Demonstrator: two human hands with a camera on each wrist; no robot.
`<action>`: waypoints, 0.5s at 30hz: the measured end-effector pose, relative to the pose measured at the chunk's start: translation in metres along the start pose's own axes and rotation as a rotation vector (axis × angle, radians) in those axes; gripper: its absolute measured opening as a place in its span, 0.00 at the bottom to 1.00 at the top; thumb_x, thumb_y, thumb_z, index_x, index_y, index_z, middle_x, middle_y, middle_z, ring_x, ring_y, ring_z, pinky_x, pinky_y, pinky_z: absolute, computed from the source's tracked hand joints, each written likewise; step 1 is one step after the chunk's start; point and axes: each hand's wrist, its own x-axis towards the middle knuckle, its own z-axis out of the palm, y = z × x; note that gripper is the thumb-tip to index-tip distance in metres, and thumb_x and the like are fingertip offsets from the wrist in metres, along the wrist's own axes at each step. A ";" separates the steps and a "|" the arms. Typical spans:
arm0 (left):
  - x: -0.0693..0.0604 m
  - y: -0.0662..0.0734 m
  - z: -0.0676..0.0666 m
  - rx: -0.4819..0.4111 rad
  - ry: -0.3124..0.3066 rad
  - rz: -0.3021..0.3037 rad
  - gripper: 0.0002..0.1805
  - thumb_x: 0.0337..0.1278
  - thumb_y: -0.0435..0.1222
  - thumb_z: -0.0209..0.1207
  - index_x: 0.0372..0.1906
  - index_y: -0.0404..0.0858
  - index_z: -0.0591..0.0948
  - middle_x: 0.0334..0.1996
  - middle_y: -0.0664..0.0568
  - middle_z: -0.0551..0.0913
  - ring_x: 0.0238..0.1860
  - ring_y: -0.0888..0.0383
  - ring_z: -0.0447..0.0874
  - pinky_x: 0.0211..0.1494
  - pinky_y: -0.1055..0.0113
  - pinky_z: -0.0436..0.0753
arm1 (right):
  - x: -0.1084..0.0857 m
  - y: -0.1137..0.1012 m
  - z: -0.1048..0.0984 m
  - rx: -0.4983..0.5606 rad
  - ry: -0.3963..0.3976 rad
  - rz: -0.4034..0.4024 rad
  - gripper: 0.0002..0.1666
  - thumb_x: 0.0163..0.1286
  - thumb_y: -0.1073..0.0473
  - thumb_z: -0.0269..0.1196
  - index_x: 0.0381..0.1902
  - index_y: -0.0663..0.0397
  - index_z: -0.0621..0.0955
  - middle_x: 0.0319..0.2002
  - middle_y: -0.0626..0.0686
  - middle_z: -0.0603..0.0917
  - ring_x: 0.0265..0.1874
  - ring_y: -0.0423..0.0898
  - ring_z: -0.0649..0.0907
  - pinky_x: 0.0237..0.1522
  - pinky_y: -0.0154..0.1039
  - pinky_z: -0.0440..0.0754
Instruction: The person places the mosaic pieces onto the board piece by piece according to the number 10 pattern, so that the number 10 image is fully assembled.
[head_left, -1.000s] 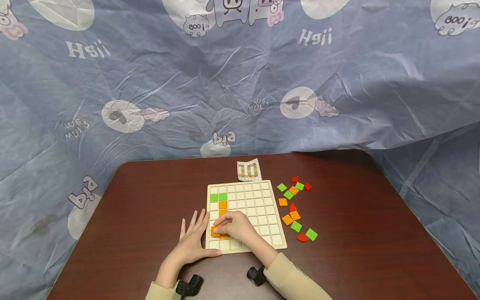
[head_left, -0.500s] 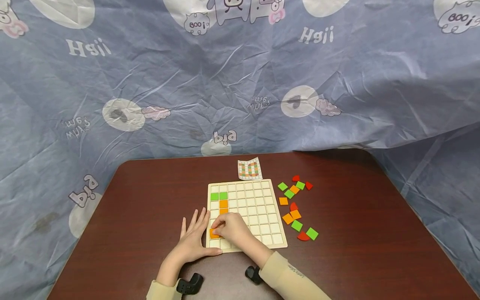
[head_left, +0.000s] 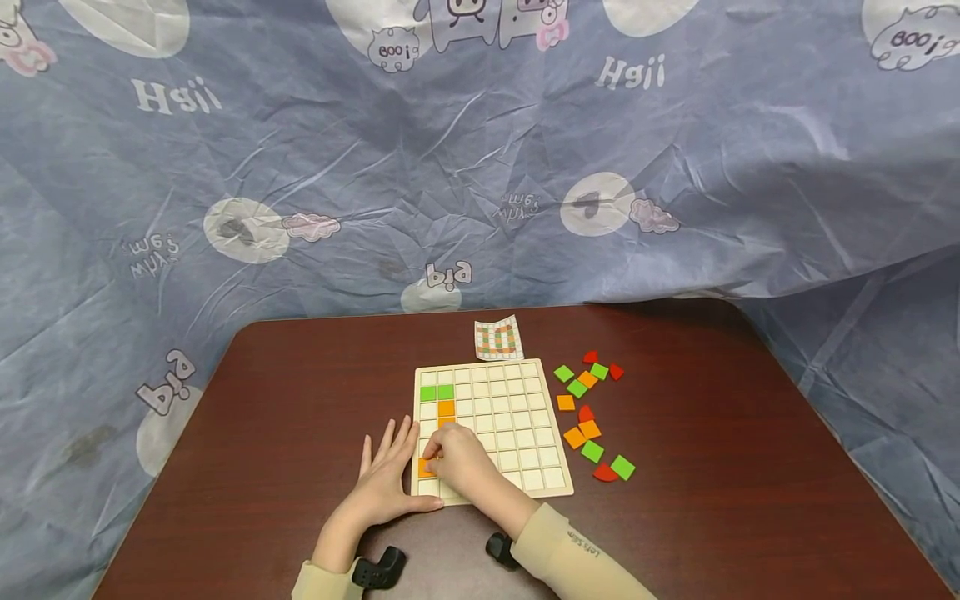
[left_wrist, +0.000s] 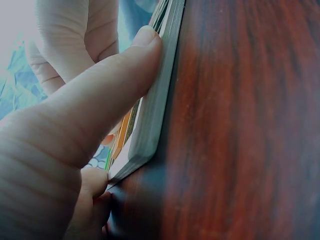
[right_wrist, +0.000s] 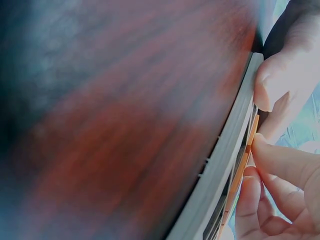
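Note:
A cream grid board lies on the table. My left hand rests against its near left corner with fingers spread. The left thumb presses along the near rim in the left wrist view. Over the board's left columns, my right hand pinches an orange square tile low in the leftmost column. In the right wrist view the thumb touches an orange tile at the board's surface. Two green tiles sit in upper left cells, with orange tiles below. The right hand hides some lower cells.
Loose orange, green and red pieces are scattered right of the board. A small patterned card stands behind the board's far edge. Brown table surrounds everything, with a blue printed cloth hanging behind.
My right hand has shifted slightly left and nearer, and the orange tile has gone from overlapping the neighbouring cell to lying in the leftmost column. The left hand has stayed in place.

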 end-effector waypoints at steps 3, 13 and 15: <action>0.000 0.001 0.000 -0.001 0.007 0.000 0.67 0.38 0.60 0.73 0.79 0.37 0.50 0.80 0.42 0.44 0.80 0.39 0.35 0.73 0.33 0.29 | 0.000 -0.001 0.000 0.027 -0.005 0.009 0.05 0.52 0.68 0.73 0.25 0.56 0.87 0.29 0.49 0.81 0.27 0.37 0.75 0.31 0.27 0.74; -0.002 0.003 -0.001 0.006 0.011 -0.020 0.68 0.37 0.61 0.74 0.79 0.38 0.49 0.80 0.43 0.45 0.80 0.39 0.36 0.74 0.35 0.29 | 0.000 0.001 -0.022 0.199 -0.017 0.116 0.06 0.56 0.64 0.73 0.33 0.55 0.87 0.32 0.50 0.82 0.29 0.36 0.77 0.32 0.28 0.76; -0.002 0.003 -0.001 0.008 0.005 -0.028 0.68 0.36 0.61 0.74 0.79 0.39 0.49 0.80 0.44 0.44 0.80 0.40 0.35 0.74 0.35 0.28 | 0.000 0.002 -0.029 0.241 -0.019 0.134 0.07 0.57 0.63 0.72 0.35 0.56 0.87 0.33 0.50 0.83 0.31 0.37 0.79 0.33 0.29 0.77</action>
